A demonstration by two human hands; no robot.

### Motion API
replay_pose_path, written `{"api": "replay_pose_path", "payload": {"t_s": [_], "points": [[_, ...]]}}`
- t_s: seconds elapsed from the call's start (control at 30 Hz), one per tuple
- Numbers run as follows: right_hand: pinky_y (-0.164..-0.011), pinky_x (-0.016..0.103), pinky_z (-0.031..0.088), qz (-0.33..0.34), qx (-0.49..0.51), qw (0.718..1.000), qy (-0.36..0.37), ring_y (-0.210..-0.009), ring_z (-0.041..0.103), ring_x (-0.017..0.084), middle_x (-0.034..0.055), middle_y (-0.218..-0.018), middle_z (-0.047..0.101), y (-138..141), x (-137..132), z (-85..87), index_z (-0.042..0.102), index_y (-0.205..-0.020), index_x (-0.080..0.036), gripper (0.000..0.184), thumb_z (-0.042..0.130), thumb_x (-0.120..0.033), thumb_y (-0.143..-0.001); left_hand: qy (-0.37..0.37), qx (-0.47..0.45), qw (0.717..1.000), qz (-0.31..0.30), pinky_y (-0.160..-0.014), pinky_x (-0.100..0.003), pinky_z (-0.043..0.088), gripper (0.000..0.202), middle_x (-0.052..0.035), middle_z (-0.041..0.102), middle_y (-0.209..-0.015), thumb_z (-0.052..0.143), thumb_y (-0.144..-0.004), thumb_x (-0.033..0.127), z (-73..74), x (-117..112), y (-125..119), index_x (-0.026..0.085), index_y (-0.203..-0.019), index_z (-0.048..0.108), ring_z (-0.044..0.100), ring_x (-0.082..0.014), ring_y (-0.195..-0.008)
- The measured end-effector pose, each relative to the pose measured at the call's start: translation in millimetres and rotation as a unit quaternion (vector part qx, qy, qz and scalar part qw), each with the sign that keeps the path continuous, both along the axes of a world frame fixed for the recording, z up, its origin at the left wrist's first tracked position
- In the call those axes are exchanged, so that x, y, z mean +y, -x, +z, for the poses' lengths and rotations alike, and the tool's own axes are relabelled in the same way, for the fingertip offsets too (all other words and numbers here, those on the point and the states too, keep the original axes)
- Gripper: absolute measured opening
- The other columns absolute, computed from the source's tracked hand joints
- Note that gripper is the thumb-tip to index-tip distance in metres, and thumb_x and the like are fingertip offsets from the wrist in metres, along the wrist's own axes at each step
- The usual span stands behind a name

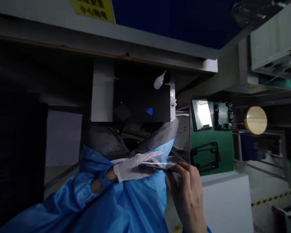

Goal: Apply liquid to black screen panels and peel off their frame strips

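Observation:
My left hand (133, 166), in a white glove with a blue sleeve behind it, lies along a thin flat panel (160, 164) seen edge-on, its fingers stretched over the panel's top. My bare right hand (188, 191) comes up from below and pinches the panel's right end between thumb and fingers. The panel is held over my lap, above the blue coat and a grey cloth (157, 137). Past it lies a black mat (140, 103) with a small blue triangular pick (149, 111) and a white squeeze bottle (159, 81).
A green work surface (223, 145) at right carries a bright screen panel (201, 114), black frames and fixtures. A round wooden-coloured disc (255, 120) is farther right. A white block (228, 200) sits at lower right, a yellow label (93, 9) at top.

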State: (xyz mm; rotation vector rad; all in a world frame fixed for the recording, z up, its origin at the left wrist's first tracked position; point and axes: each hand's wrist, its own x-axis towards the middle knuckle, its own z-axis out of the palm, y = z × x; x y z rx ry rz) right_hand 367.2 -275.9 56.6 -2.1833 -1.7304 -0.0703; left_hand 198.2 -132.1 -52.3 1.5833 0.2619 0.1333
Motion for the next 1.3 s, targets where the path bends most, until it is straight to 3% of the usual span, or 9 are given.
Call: {"api": "replay_pose_path", "payload": {"t_s": [0.13, 0.23, 0.4, 0.5, 0.57, 0.7, 0.83, 1.1, 1.3], "points": [[-0.083, 0.036, 0.060, -0.036, 0.007, 0.999, 0.004, -0.093, 0.074, 0.022, 0.0078, -0.107, 0.078, 6, -16, 2.4, 0.070, -0.124, -0.023, 0.006, 0.067, -0.021, -0.119, -0.012, 0.041, 0.995, 0.095, -0.112, -0.036, 0.072, 0.027, -0.0103, 0.085, -0.135, 0.070, -0.107, 0.032, 9.3, -28, -5, 0.018, -0.128, 0.082, 0.087, -0.0272, -0.120], [-0.092, 0.039, 0.062, -0.038, 0.010, 0.999, 0.002, -0.100, 0.076, 0.024, 0.0085, -0.109, 0.078, 7, -28, 6.9, 0.072, -0.122, -0.023, 0.007, 0.069, -0.019, -0.117, -0.048, 0.047, 0.985, 0.156, -0.099, -0.031, 0.074, 0.026, -0.0087, 0.088, -0.119, 0.070, -0.107, 0.029, 6.2, -44, -7, 0.019, -0.128, 0.079, 0.088, -0.0231, -0.102], [-0.097, 0.044, 0.062, -0.041, 0.022, 0.999, 0.011, -0.102, 0.079, 0.025, 0.0079, -0.111, 0.081, 12, -50, 12.2, 0.076, -0.125, -0.024, 0.022, 0.080, -0.011, -0.107, -0.080, -0.011, 0.988, 0.133, -0.113, -0.037, 0.072, 0.041, -0.0139, 0.085, -0.138, 0.072, -0.111, 0.041, 0.0, -55, 0, 0.018, -0.145, 0.076, 0.086, -0.0275, -0.124], [-0.096, 0.045, 0.063, -0.057, 0.047, 0.997, 0.027, -0.103, 0.080, 0.027, 0.0090, -0.112, 0.082, 18, -57, 15.3, 0.076, -0.124, -0.023, 0.026, 0.082, -0.008, -0.104, -0.033, -0.031, 0.995, 0.090, -0.121, -0.040, 0.069, 0.070, -0.0110, 0.086, -0.135, 0.071, -0.109, 0.046, 0.7, -53, 7, 0.017, -0.172, 0.060, 0.086, -0.0289, -0.124], [-0.095, 0.045, 0.062, -0.065, 0.059, 0.996, 0.031, -0.102, 0.080, 0.027, 0.0095, -0.112, 0.082, 21, -57, 17.0, 0.075, -0.124, -0.023, 0.024, 0.080, -0.008, -0.106, -0.043, -0.026, 0.996, 0.070, -0.125, -0.039, 0.066, 0.079, -0.0121, 0.083, -0.145, 0.069, -0.109, 0.045, 1.8, -51, 9, 0.017, -0.180, 0.052, 0.084, -0.0307, -0.131], [-0.093, 0.043, 0.060, -0.062, 0.039, 0.997, 0.030, -0.100, 0.080, 0.026, 0.0092, -0.109, 0.082, 22, -53, 18.8, 0.074, -0.122, -0.022, 0.018, 0.080, -0.011, -0.108, -0.131, -0.058, 0.986, 0.092, -0.123, -0.030, 0.065, 0.063, -0.0137, 0.075, -0.160, 0.062, -0.117, 0.045, 4.8, -53, 8, 0.014, -0.171, 0.063, 0.081, -0.0279, -0.140], [-0.091, 0.040, 0.057, -0.056, 0.026, 0.997, 0.041, -0.097, 0.081, 0.024, 0.0080, -0.107, 0.082, 20, -49, 20.4, 0.074, -0.119, -0.022, 0.015, 0.080, -0.012, -0.110, -0.206, -0.054, 0.966, 0.149, -0.118, -0.026, 0.066, 0.051, -0.0137, 0.083, -0.145, 0.054, -0.123, 0.047, 9.4, -59, 5, 0.014, -0.158, 0.072, 0.084, -0.0232, -0.131], [-0.092, 0.039, 0.053, -0.057, 0.003, 0.996, 0.065, -0.099, 0.079, 0.023, 0.0075, -0.106, 0.082, 20, -48, 20.8, 0.070, -0.120, -0.022, 0.014, 0.078, -0.013, -0.112, -0.164, -0.081, 0.971, 0.153, -0.116, -0.023, 0.066, 0.038, -0.0132, 0.084, -0.142, 0.062, -0.119, 0.041, 4.5, -59, 2, 0.016, -0.141, 0.079, 0.085, -0.0227, -0.129], [-0.090, 0.038, 0.051, -0.048, -0.013, 0.996, 0.079, -0.098, 0.078, 0.023, 0.0072, -0.105, 0.081, 15, -45, 21.3, 0.070, -0.118, -0.021, 0.008, 0.075, -0.017, -0.114, -0.234, -0.088, 0.952, 0.179, -0.115, -0.024, 0.066, 0.029, -0.0128, 0.087, -0.131, 0.057, -0.119, 0.033, 1.3, -63, 0, 0.017, -0.131, 0.078, 0.085, -0.0210, -0.128]]}}
